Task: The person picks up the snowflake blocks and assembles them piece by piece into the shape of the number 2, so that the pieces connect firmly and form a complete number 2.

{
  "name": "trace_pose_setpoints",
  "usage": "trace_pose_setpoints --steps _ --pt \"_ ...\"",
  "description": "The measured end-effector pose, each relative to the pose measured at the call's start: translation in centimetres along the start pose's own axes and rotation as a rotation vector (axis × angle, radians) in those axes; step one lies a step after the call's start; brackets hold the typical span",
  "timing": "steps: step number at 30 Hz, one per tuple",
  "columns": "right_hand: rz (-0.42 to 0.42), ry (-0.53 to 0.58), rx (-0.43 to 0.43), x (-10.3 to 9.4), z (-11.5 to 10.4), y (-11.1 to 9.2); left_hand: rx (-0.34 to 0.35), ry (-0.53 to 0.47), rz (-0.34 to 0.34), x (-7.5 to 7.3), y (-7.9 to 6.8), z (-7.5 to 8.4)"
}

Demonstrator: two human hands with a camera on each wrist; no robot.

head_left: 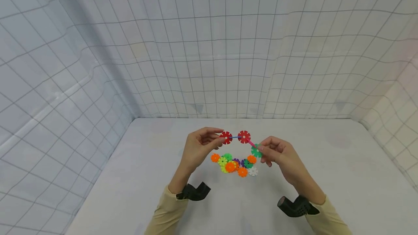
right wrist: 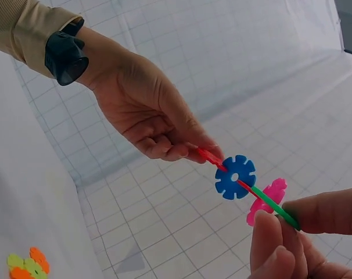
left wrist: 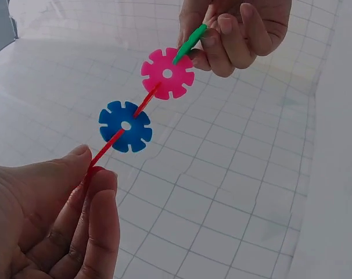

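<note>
A chain of flat notched plastic discs is stretched between both hands above the table. At one end my left hand pinches a red disc between thumb and fingers. From there a blue disc slots in crosswise, followed by another red disc, then a pink disc. The far end is a green disc, which my right hand pinches by its edge. Neighbouring discs stand at right angles, so the red and green ones appear edge-on in the left wrist view.
Below the chain, a loose pile of discs lies on the white table, among them an orange disc, a white disc and several yellow and green ones. Grid-patterned white sheeting hangs behind and at both sides.
</note>
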State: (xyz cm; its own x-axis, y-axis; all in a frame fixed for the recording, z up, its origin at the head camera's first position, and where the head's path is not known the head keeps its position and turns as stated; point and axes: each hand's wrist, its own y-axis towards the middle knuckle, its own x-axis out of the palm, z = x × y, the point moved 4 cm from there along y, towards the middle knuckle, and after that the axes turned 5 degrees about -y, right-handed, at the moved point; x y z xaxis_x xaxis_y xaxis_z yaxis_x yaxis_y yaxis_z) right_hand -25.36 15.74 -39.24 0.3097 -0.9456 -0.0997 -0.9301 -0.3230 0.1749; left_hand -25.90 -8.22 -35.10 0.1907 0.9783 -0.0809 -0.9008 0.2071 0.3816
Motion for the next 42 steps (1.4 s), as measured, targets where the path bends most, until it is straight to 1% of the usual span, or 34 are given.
trace_pose_setpoints --steps 1,3,7,10,13,15,18,21,25,27,29,35,39,42 --pt "0.015 0.003 -0.002 -0.2 0.0 0.0 -0.001 0.005 0.004 0.0 0.1 -0.2" --pt "0.043 0.01 -0.004 -0.5 0.0 0.0 -0.003 0.009 0.018 -0.3 0.3 -1.2" --pt "0.077 0.023 0.006 -0.9 -0.1 0.0 -0.01 0.055 0.047 -1.2 0.8 -4.3" --pt "0.086 0.029 0.015 -1.0 -0.2 0.0 -0.053 0.171 0.077 -2.2 1.1 -6.4" --pt "0.092 0.044 0.023 -1.1 -0.2 0.0 -0.141 0.332 0.088 -3.1 1.1 -8.8" --pt "0.097 0.062 0.03 -1.2 -0.2 0.0 -0.216 0.423 0.066 -3.3 1.0 -10.4" --pt "0.078 0.122 0.047 -1.3 -0.2 0.0 -0.299 0.536 -0.003 -3.2 0.6 -12.5" --pt "-0.007 0.245 0.053 -1.4 -0.3 0.0 -0.378 0.584 -0.062 -2.8 0.2 -13.9" --pt "-0.14 0.408 0.053 -1.6 -0.5 -0.1 -0.459 0.61 -0.085 -2.5 -0.1 -14.9" --pt "-0.174 0.465 0.061 -1.6 -0.6 -0.1 -0.47 0.626 -0.087 -2.3 -0.1 -15.1" --pt "-0.201 0.523 0.07 -1.5 -0.6 -0.1 -0.457 0.656 -0.097 -2.2 -0.2 -15.3" --pt "-0.263 0.737 0.111 -1.1 -0.6 -0.2 -0.385 0.751 -0.121 -1.6 -0.3 -15.6" --pt "-0.3 0.829 0.124 -0.9 -0.6 -0.3 -0.352 0.744 -0.117 -1.4 -0.5 -15.6" --pt "-0.322 0.865 0.121 -0.8 -0.6 -0.4 -0.349 0.704 -0.113 -1.5 -0.7 -15.6"
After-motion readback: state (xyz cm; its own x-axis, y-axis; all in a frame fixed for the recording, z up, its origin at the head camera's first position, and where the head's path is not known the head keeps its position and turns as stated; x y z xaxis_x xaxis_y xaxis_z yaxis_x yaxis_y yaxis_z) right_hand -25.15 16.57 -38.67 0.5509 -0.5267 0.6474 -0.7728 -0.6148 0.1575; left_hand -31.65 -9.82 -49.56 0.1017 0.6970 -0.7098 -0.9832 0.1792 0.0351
